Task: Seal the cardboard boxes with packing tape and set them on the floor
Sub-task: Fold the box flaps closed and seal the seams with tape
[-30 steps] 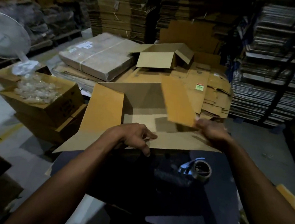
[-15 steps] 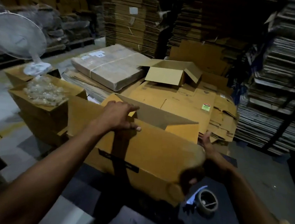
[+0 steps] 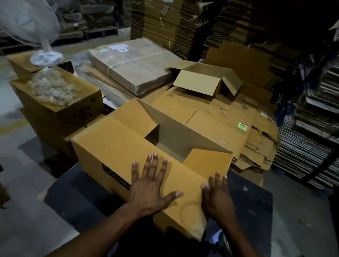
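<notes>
While both hands [image 3: 181, 193] press its flap, the cardboard box [image 3: 122, 144] gapes open.

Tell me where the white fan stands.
The white fan stands at the head view's upper left, its base on a cardboard box behind the box of clear plastic.

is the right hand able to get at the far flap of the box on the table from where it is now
Probably yes. The right hand lies open against the near right corner of the box, and the far flap stands up just beyond the open top, with nothing in between. The left hand presses flat on the near flap.
</notes>
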